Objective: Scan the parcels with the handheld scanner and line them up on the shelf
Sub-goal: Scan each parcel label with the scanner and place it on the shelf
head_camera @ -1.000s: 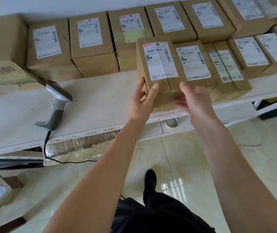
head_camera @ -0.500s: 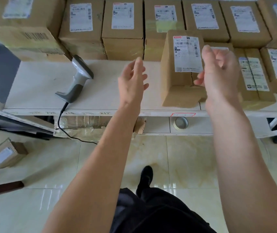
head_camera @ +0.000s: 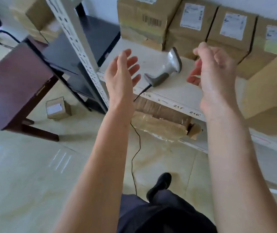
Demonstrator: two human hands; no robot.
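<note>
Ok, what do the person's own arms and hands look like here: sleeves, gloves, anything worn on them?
Both forearms are bare up to the frame edge, no sleeves in view. The left hand and right hand wear no gloves; no watch, band or ring shows.

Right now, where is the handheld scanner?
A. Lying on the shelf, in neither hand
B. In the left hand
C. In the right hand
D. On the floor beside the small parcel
A: the handheld scanner lies on the shelf, with the left hand and right hand both empty in front of it.
</note>
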